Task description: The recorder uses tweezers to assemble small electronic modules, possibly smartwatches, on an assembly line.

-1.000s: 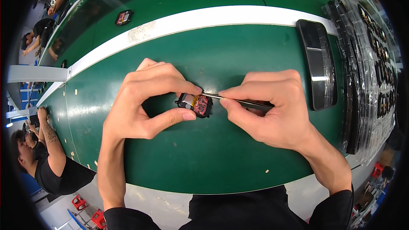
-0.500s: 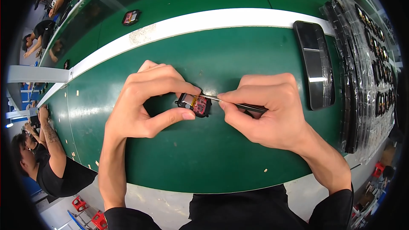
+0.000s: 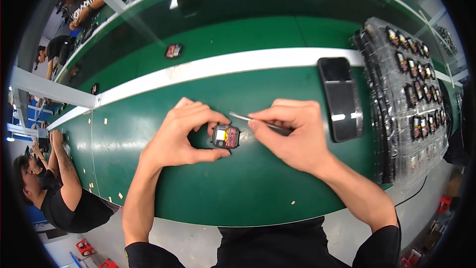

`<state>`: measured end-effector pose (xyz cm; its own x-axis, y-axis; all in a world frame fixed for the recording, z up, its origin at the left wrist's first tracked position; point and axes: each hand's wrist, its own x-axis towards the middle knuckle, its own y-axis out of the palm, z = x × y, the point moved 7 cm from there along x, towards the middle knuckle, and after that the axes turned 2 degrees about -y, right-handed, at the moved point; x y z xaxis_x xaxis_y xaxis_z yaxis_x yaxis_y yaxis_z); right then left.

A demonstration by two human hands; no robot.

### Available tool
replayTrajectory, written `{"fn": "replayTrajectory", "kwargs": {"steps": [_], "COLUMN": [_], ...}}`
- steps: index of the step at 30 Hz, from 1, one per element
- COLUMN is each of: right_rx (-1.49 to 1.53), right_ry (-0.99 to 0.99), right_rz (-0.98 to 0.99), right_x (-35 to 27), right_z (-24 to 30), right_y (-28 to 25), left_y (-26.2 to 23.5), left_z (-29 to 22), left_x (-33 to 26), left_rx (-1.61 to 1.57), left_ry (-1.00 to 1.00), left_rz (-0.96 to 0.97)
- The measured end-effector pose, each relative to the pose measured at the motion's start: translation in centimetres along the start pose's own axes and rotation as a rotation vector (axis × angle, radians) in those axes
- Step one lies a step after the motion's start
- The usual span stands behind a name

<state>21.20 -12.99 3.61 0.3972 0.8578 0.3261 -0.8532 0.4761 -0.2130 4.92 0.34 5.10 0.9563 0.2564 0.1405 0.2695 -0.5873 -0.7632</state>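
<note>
At mid-frame the left hand (image 3: 181,134) pinches a small square module (image 3: 226,136) by its edges on the green surface (image 3: 208,193). The right hand (image 3: 292,136) grips thin tweezers (image 3: 248,118) just above it. The module looks light, rigid and fragile, best held by its rim. Open room lies below; a dark phone-like slab (image 3: 341,99) and trays (image 3: 411,94) crowd the right.

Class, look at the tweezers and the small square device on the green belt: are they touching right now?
Apart. The head view shows the tweezers in the right hand, tip raised above and clear of the device, which the left hand steadies.
</note>
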Motion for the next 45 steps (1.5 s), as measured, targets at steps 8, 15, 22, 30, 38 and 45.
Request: {"fn": "replayTrajectory", "kwargs": {"steps": [8,15,22,30,38,45], "right_rx": [0.031,0.092,0.123,-0.051,0.373,0.452], "right_ry": [-0.095,-0.059,0.026,-0.455,-0.225,-0.306], "right_rz": [-0.098,-0.112,-0.059,-0.283,-0.117,-0.143], "right_x": [0.3,0.6,0.6,0.5,1.8,-0.1], "right_z": [-0.9,-1.5,-1.0,-5.1,-4.9,-5.3], "right_y": [-0.4,-0.4,0.1,2.3,2.9,3.1], "left_y": [0.1,-2.5,-1.4,13.9,25.8,26.0], "left_z": [0.8,4.6,-9.9,-35.5,-40.7,-41.1], "left_x": [-0.2,-0.8,8.4,23.8,32.5,32.4], "left_rx": [-0.014,-0.342,-0.25,-0.288,-0.115,-0.094], "left_ry": [-0.066,-0.217,0.142,0.7,0.862,0.967], "left_rz": [-0.1,-0.484,-0.371,0.231,0.398,0.33]}}
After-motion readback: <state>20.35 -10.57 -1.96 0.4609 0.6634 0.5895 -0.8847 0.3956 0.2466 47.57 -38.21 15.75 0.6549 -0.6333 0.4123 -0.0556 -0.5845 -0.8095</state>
